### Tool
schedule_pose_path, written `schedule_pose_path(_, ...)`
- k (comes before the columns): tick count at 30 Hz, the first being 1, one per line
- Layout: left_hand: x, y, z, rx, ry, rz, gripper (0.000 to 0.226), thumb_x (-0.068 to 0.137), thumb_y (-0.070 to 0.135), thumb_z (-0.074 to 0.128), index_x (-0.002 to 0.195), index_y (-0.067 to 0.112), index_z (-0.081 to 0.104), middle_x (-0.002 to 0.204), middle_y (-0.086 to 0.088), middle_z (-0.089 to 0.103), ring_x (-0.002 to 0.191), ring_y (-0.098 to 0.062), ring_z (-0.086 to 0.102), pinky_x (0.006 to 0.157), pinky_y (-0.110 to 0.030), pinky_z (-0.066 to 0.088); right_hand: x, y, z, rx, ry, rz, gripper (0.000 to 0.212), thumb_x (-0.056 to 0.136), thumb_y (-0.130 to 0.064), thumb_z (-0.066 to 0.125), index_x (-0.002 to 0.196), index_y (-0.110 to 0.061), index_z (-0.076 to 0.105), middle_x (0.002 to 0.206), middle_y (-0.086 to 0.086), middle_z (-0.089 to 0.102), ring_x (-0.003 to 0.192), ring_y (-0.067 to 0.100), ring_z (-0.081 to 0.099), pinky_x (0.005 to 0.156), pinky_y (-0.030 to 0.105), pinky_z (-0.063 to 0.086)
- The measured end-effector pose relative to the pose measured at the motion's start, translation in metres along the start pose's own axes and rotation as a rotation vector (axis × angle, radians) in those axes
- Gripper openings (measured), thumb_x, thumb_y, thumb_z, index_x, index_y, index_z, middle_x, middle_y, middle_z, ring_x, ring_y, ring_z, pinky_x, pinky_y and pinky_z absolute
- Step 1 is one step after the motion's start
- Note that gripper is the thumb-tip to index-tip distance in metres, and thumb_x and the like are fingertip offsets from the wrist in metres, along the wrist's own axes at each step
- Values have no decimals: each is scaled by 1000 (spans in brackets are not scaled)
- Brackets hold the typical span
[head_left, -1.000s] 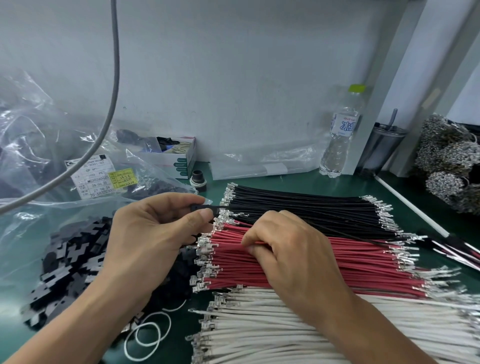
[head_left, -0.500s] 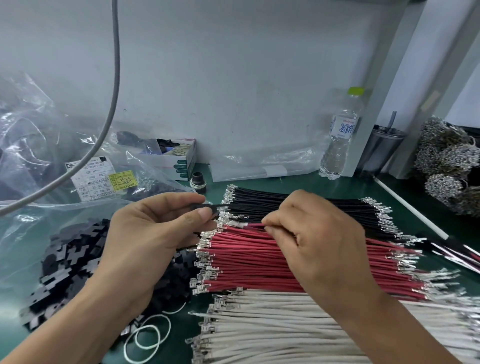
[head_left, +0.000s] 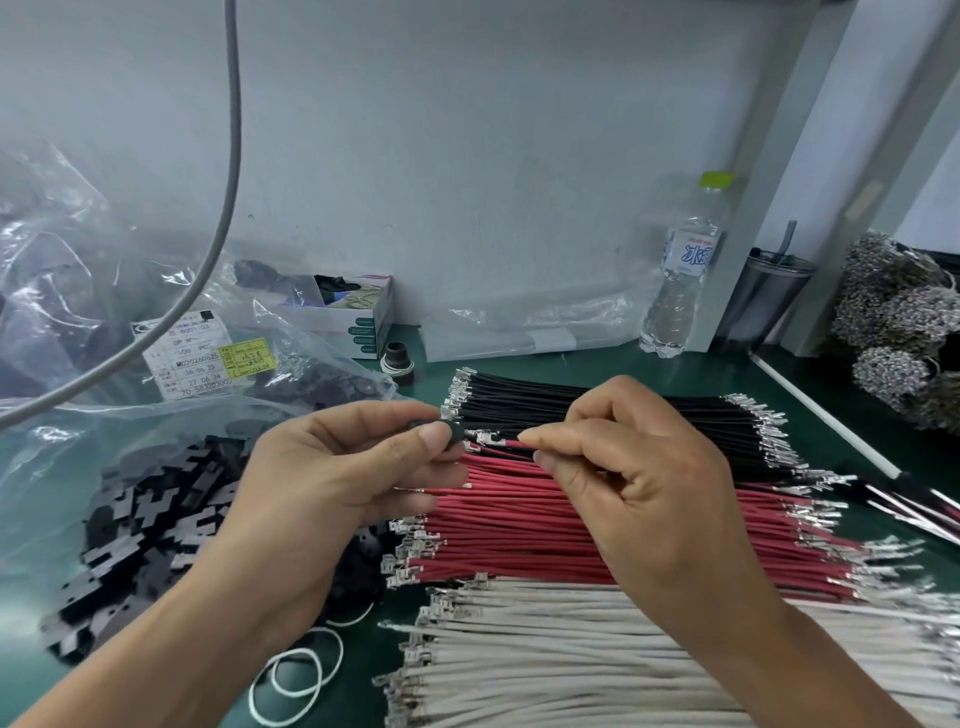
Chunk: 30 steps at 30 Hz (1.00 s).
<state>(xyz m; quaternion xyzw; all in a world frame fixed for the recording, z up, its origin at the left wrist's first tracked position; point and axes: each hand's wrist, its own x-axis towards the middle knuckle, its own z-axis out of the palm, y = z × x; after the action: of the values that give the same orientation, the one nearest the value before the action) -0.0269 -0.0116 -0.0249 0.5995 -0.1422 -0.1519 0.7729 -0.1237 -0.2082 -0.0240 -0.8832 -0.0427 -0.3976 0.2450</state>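
Shows the right hand, 1 second ago pressed down into the red wire bundle, now lifted and pinching 1 red wire between thumb and forefinger, with its metal terminal aimed left at a small black housing. Shows the left hand pinching that housing just above the bundle's left end. Suggests insertion comes next. Hides most of the housing behind the left thumb; cannot tell whether terminal and housing touch.
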Motion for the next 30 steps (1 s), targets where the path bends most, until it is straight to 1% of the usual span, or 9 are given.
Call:
schedule_pose_path(3,-1,-1,2,-65,-44,-58,36,58,24,86,90,9,83,93,-21,81,75,-29,80,57,-24,63,-2,-4,2,12,36,-33,14,90,-25,69,95,-20,80,85,-8,60,76,13,60,61,27,50)
schedule_pose_path(8,0,-2,1,-119,-102,-124,39,60,25,90,94,7,83,96,-24,80,75,-28,80,57,-24,62,-3,-4,2,52,83,-24,11,90,-20,71,96,-19,80,84,-7,59,75,14,59,61,25,46)
schedule_pose_path(11,1,-2,1,-129,-133,-138,64,45,37,103,97,5,82,98,-24,80,77,-28,80,58,-24,62,-3,-6,3,37,79,-27,11,90,-21,71,95,-19,80,84,-8,59,73,13,58,62,19,42)
schedule_pose_path(13,1,-2,0,-138,-140,-148,71,40,41,104,97,5,82,98,-25,80,76,-27,81,57,-24,62,-3,-6,2,29,68,-47,10,91,-18,72,96,-17,80,84,-7,60,73,12,58,63,18,42)
schedule_pose_path(16,2,-2,-1,-134,-162,-157,70,43,42,103,97,4,82,98,-25,80,74,-25,80,58,-24,62,-2,-5,0,-118,71,-153,11,89,-11,72,96,-15,80,83,-3,62,72,16,57,58,29,47)
schedule_pose_path(18,3,-2,-3,-126,-168,-164,70,44,43,103,97,3,82,97,-24,80,73,-25,80,58,-24,62,-1,-4,-2,-197,67,-232,12,89,-9,70,95,-13,80,81,-1,62,71,19,55,54,33,47)
schedule_pose_path(21,2,0,-3,-151,-186,-196,70,43,41,103,96,2,82,95,-24,80,72,-24,80,58,-24,62,-1,-2,-4,-176,60,-270,12,89,-8,71,95,-12,80,81,-1,64,71,19,55,56,33,46)
schedule_pose_path(25,1,0,-1,-181,-211,-232,66,43,39,103,93,3,82,96,-24,80,73,-24,80,57,-24,62,-4,-3,-3,-60,84,-209,14,87,-6,73,96,-13,81,84,-2,64,74,18,58,62,32,48)
schedule_pose_path(30,-2,-2,2,-193,-200,-259,68,39,38,104,93,3,82,93,-24,80,71,-25,80,54,-25,62,-4,-7,0,-144,71,-268,13,94,-11,67,94,-9,80,81,1,63,70,21,54,58,34,45)
